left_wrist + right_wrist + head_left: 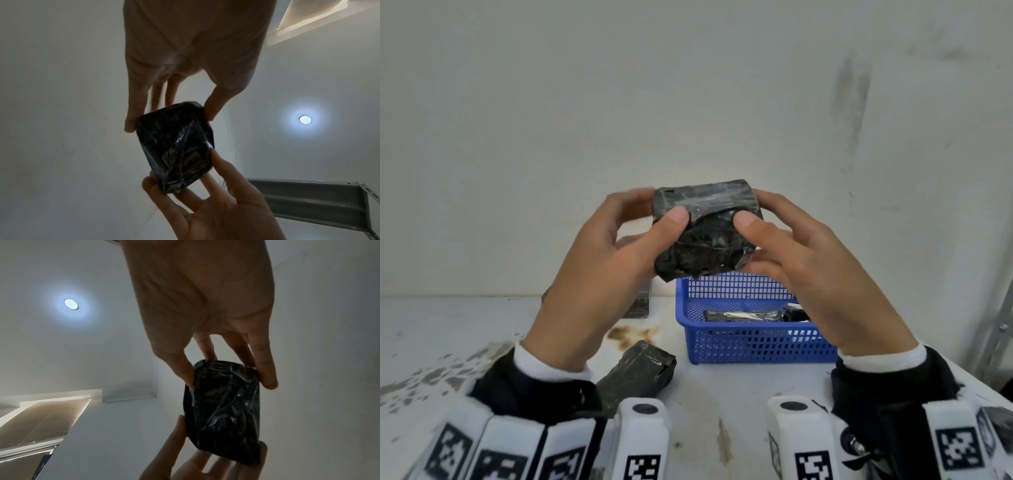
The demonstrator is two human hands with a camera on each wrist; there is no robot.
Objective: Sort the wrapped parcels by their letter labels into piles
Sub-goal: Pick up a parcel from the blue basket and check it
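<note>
Both the left hand [599,260] and right hand [808,267] pinch a black parcel [707,229] aloft at twelve o'clock, apparently hunting its unseen letter label; next, turn it and choose its pile.

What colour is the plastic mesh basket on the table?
Blue. The blue plastic mesh basket shows best in the head view, below the raised hands.

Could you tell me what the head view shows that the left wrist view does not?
Only the head view shows the blue basket with parcels inside and a loose parcel on the table. Only the left wrist view shows the ceiling light and a metal shelf. Both show the left hand and right hand holding the black parcel.
</note>
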